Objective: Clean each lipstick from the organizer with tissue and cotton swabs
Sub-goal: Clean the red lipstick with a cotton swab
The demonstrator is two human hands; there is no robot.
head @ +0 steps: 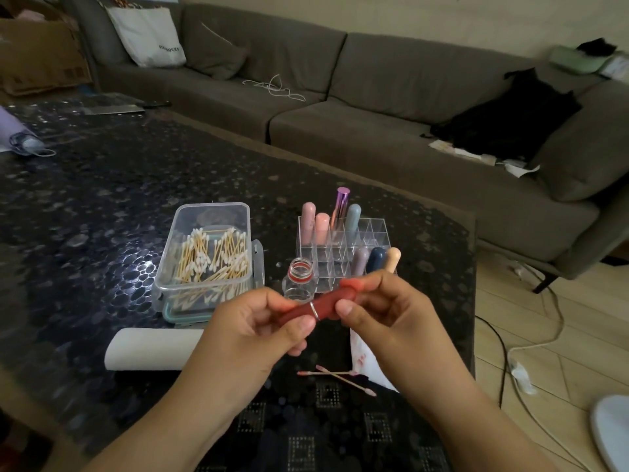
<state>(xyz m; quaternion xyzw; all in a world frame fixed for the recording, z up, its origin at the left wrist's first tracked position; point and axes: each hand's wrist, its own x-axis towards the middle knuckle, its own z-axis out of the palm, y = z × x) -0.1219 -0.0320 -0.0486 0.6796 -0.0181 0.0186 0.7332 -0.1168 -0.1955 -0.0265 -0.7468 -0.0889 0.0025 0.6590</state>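
On the dark tabletop (102, 206) stood a clear box of cotton swabs (207, 257), then the clear organizer (343, 250) with capped lipsticks. Above the near edge, the left hand (258, 321) and right hand (384, 308) each gripped an end of a red lipstick (320, 306). Two used swabs (337, 378) lay below.
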